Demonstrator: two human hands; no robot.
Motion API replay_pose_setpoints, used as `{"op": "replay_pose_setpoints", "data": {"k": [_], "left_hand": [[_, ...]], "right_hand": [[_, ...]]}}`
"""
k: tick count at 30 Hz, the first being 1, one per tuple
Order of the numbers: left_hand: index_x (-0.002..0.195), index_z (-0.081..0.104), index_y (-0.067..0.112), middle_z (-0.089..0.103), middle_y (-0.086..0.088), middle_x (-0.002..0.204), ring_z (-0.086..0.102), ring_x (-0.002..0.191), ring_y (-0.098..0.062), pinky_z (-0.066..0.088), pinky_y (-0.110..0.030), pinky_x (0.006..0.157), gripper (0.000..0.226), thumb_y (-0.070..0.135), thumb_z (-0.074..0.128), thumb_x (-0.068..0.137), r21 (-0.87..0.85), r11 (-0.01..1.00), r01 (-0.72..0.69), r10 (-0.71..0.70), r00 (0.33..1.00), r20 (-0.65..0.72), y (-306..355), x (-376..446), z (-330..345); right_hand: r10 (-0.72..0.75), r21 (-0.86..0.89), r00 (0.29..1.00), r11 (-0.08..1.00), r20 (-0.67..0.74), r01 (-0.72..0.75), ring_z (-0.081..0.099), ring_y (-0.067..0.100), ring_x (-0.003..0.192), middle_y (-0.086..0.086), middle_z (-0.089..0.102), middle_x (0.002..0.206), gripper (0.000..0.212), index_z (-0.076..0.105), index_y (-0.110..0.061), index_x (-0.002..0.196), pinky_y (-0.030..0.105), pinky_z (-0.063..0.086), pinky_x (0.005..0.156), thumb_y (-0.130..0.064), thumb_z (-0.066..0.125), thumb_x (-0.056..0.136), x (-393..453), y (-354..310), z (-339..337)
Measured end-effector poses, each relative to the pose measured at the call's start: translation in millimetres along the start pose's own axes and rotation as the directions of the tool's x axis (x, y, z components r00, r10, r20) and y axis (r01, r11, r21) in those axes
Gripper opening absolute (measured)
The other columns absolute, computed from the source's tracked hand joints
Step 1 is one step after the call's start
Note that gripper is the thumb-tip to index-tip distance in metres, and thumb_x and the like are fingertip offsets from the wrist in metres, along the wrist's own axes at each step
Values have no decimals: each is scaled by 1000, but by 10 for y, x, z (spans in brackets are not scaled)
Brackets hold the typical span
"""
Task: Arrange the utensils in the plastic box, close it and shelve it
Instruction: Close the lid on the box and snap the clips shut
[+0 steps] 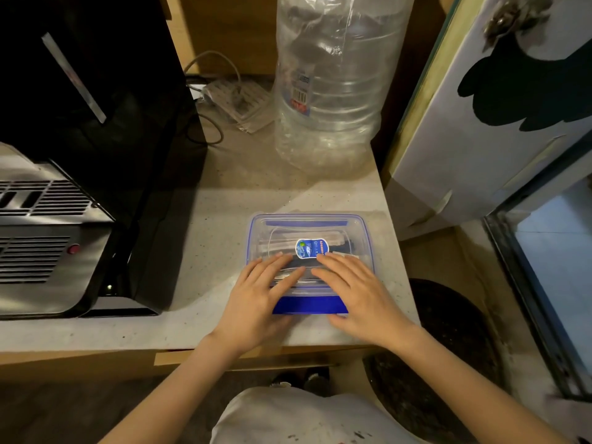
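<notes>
1. Plastic box (362, 238) is pressed from above by both hands; it sits on the pale speckled counter (224, 219), near the front right corner.
2. Left hand (259, 294): fingers straight and slightly spread, laid flat on the near half of the clear lid (282, 229). Nothing is gripped.
3. Right hand (355, 293): fingers likewise straight and slightly apart, flat on the lid, fingertips reaching the oval sticker (311, 248) at the lid's middle.
4. Lid is seen seated on the box, edged in blue. A blue clasp (309, 305) at the near side lies between the two thumbs; a second blue clasp (306, 223) is seen at the far side. Whether either is latched cannot be told.
5. Contents: utensils (339, 243) are made out through the lid as pale and dark long shapes lying across the box. Kind and count cannot be told.
6. Beyond the box, a large clear water bottle (333, 84) stands upright on the counter, wrapped in thin plastic film, well apart from the box. It appears to hold no water.
7. Left of the box, a black and silver appliance (57, 219) with vent slots is set on the counter.
8. At the back, a white power strip (238, 99) with cables is noted.
9. To the right, a white panel with black shapes (499, 100) leans upright, beside the counter edge.
</notes>
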State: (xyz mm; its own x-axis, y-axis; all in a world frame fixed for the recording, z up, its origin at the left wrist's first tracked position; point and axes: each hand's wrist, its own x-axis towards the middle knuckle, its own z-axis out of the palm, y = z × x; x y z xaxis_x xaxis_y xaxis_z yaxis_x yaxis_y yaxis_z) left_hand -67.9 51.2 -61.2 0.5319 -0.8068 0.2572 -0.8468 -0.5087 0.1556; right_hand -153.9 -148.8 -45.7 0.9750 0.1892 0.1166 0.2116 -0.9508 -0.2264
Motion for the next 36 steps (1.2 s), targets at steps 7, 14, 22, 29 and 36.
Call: {"op": "replay_pose_setpoints", "data": {"k": [7,14,22,29,36], "left_hand": [[126,52,25,59,-3,132,54,121,-21,44,-37,97,51,49,44,82,-99,995,1,3,999,39,-102,39,-135],[124,54,27,60,1,130,50,122,-16,43,-34,96,48,45,58,80,-137,991,8,-3,999,39,-140,47,-130],[119,56,29,65,4,123,46,117,-10,41,-24,93,44,53,37,88,-119,992,-41,41,999,-5,-162,76,-146],[111,60,31,74,7,101,61,93,-8,53,-25,76,44,57,53,76,-219,976,0,12,999,52,-201,286,-324],[103,68,19,70,-2,93,62,89,-22,45,-30,74,58,60,36,78,-186,958,216,-220,976,4,-393,919,-318]], "right_hand": [[69,339,996,937,61,-86,16,-1,136,-12,30,147,57,40,-26,137,17,13,107,-33,62,86,27,70,-112],[45,313,995,947,92,-72,14,-6,134,-19,23,141,58,38,-25,137,10,7,106,-44,52,85,45,92,-113],[-2,278,999,961,40,-9,20,-6,134,-15,34,141,60,44,-25,134,24,19,112,-60,25,89,56,149,-80],[104,498,994,861,29,-105,42,-5,121,-19,52,124,43,62,-25,119,20,32,103,-42,64,80,188,195,-181],[254,425,965,882,-59,-206,46,16,116,5,60,119,30,62,-11,114,27,34,96,-22,64,86,767,491,-375]]}}
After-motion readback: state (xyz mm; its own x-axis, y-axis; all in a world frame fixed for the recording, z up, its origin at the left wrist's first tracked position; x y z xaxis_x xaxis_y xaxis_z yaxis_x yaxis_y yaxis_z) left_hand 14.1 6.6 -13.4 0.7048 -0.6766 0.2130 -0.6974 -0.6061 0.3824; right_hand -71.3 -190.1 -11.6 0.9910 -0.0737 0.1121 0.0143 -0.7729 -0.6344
